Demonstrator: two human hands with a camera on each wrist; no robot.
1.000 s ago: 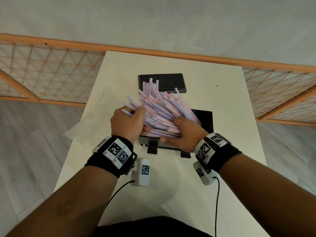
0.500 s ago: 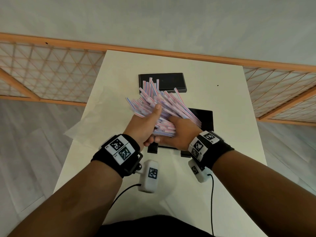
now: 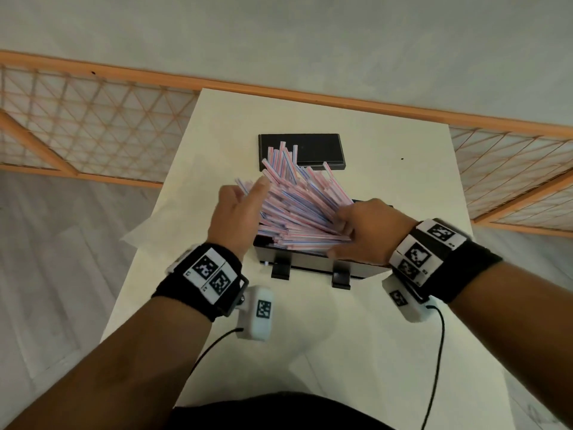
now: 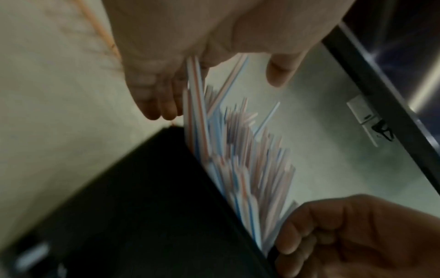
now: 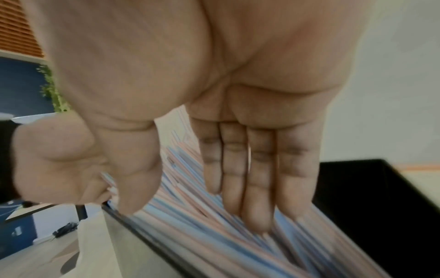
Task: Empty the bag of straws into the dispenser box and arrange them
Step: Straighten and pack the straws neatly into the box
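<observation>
The straws (image 3: 297, 209) lie fanned and tilted in the black box (image 3: 310, 262) on the worktop (image 3: 387, 181). The left hand (image 3: 238, 212), fingers spread, touches their left ends; the right hand (image 3: 369, 231) presses straight fingers on their right ends. The lid (image 3: 316, 148) lies farther away.

White table (image 3: 387, 181) carries black dispenser box (image 3: 310, 263), black lid (image 3: 313, 147), clear bag (image 3: 173, 215).
</observation>
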